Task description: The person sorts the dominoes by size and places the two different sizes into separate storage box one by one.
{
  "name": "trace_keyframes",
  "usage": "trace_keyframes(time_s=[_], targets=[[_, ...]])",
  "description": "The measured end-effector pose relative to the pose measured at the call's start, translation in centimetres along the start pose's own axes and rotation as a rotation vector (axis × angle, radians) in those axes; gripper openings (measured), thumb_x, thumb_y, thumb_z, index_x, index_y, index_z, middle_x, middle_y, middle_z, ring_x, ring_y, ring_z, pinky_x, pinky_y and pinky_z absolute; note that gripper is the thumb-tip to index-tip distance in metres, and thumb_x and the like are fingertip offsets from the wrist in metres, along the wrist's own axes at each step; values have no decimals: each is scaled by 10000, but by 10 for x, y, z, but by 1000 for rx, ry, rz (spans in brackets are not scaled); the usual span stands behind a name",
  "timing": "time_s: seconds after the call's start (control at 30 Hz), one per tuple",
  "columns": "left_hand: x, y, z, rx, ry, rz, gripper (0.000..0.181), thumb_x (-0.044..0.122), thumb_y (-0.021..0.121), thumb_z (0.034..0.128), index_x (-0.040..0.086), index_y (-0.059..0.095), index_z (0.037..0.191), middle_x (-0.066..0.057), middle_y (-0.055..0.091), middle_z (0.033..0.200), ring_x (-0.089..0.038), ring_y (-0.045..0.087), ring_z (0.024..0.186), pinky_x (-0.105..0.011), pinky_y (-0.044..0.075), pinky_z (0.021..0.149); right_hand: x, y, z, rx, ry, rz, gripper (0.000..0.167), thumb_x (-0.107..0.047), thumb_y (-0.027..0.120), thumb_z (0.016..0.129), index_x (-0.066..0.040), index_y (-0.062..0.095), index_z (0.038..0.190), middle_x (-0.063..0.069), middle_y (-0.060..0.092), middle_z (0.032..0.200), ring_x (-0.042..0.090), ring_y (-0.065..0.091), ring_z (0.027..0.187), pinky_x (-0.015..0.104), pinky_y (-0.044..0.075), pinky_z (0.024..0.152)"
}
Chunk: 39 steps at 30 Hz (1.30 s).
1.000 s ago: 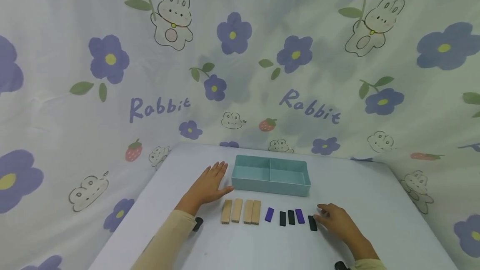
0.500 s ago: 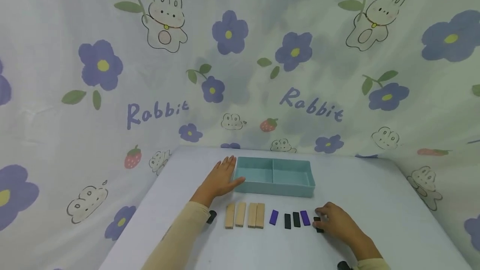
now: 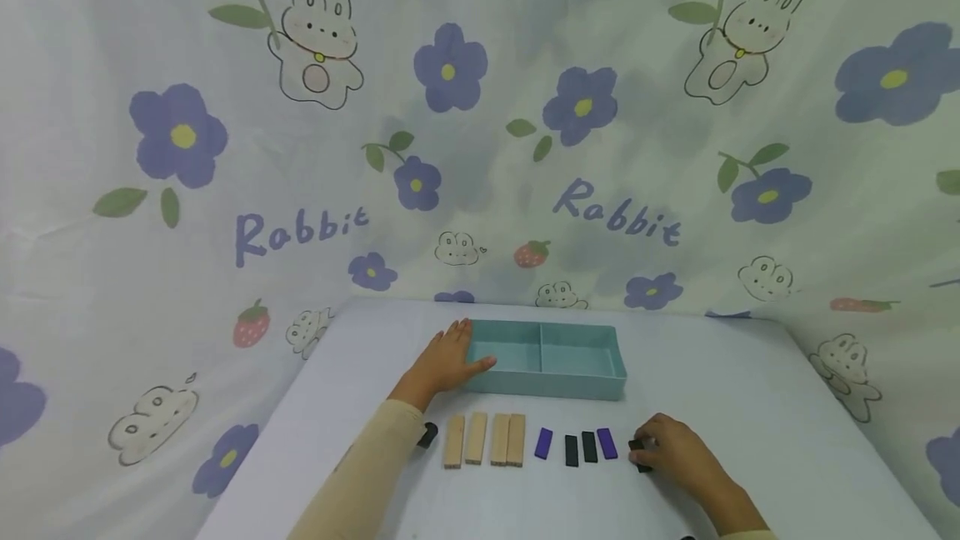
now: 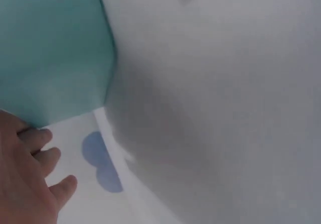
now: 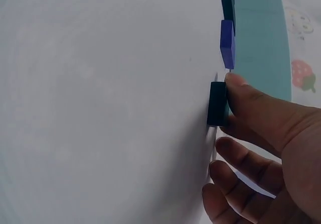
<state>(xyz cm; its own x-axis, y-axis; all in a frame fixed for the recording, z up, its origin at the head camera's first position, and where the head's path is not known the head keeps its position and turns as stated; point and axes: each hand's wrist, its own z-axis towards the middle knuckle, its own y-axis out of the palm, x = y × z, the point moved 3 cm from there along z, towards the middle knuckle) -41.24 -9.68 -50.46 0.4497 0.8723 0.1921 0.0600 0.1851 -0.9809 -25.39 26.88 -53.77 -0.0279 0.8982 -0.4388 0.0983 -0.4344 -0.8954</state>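
Observation:
A light-blue two-compartment tray (image 3: 555, 387) stands at the middle of the table. My left hand (image 3: 442, 365) rests against its left end, fingers straight and thumb reaching over the front edge. The left wrist view has the left hand (image 4: 25, 169) beside the tray's wall (image 4: 55, 48), the thumb out of sight. At the right end of the row, my right hand (image 3: 678, 452) pinches a small black block (image 3: 640, 457) between thumb and finger. In the right wrist view the black block (image 5: 217, 103) stands on edge or tilted by the right hand (image 5: 271, 143), other fingers loosely curled.
In front of the tray lie several wooden blocks (image 3: 476, 438), then a purple block (image 3: 543, 443), two black blocks (image 3: 572, 451) and another purple block (image 3: 607, 443). A curtain with flowers and rabbits (image 3: 450, 148) hangs behind the white table (image 3: 510, 507).
My left hand has moved right and come against the tray's left end. My right hand has closed its thumb and finger on the rightmost black block. The head view has shifted slightly.

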Motion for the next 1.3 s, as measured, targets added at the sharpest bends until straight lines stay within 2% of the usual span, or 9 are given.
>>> trace_keyframes(time_s=[0.17, 0.3, 0.43, 0.57, 0.67, 0.83, 1.0, 1.2, 1.3], targets=[[-4, 0, -5, 21, 14, -37, 1081, 801, 345, 862, -30, 173, 1531, -179, 200, 1578, -304, 168, 1455, -475, 158, 1154, -4, 2, -1, -26, 19, 43, 293, -296, 832, 744, -148, 704, 961, -66, 613, 841, 158, 588, 811, 449, 511, 759], [-7, -5, -7, 46, 19, -40, 1094, 814, 337, 852, -31, 183, 1530, -177, 211, 1575, -307, 180, 1452, -480, 166, 1152, -6, 0, 3, -32, 40, 125, 320, -263, 832, 751, -156, 664, 1002, -58, 606, 787, 127, 566, 738, 397, 507, 682], [-9, -5, -7, 50, 15, -41, 1097, 816, 334, 851, -29, 174, 1532, -177, 208, 1577, -310, 178, 1452, -478, 164, 1152, -8, -4, 8, 46, 40, 211, 337, -228, 834, 757, -129, 680, 1040, -66, 600, 780, 105, 568, 710, 315, 494, 606], [-10, -2, -8, 41, 9, -55, 1101, 819, 326, 850, -29, 164, 1534, -175, 200, 1580, -310, 175, 1453, -472, 164, 1153, -9, -8, 13, 137, 17, 345, 343, -213, 824, 777, -85, 695, 1067, -53, 602, 802, 111, 583, 693, 280, 487, 517], [-9, 1, -9, 22, 0, -75, 1109, 824, 324, 846, -24, 145, 1537, -171, 186, 1584, -305, 162, 1456, -466, 156, 1155, -10, -11, 19, 158, 2, 438, 345, -232, 802, 809, -68, 694, 1093, -29, 607, 839, 135, 593, 688, 281, 490, 500], [-6, 6, -8, 40, 23, -95, 1082, 794, 343, 869, -32, 133, 1536, -196, 183, 1581, -314, 154, 1456, -480, 166, 1152, -14, -20, 28, 195, -17, 535, 342, -220, 759, 859, -38, 685, 1139, 19, 620, 868, 218, 605, 683, 299, 514, 535], [-7, 13, -3, 50, 38, -82, 1044, 757, 357, 896, -38, 132, 1534, -189, 173, 1585, -318, 144, 1458, -489, 160, 1151, -28, -27, 41, 219, -44, 581, 329, -222, 747, 872, -29, 693, 1133, 32, 661, 889, 201, 623, 779, 299, 539, 641], [-7, 10, -1, 48, 47, -45, 1068, 788, 315, 881, -43, 144, 1531, -197, 180, 1583, -333, 138, 1457, -500, 159, 1149, -46, -34, 61, 201, -82, 560, 331, -264, 741, 877, -58, 712, 1135, 16, 706, 969, 180, 627, 900, 308, 510, 732], [-5, 5, 1, 52, 62, 12, 1068, 796, 278, 881, -47, 166, 1527, -193, 152, 1589, -338, 114, 1461, -503, 148, 1150, -51, -38, 72, 189, -81, 597, 330, -247, 743, 878, -51, 704, 1140, 35, 702, 971, 199, 634, 885, 316, 530, 723]])
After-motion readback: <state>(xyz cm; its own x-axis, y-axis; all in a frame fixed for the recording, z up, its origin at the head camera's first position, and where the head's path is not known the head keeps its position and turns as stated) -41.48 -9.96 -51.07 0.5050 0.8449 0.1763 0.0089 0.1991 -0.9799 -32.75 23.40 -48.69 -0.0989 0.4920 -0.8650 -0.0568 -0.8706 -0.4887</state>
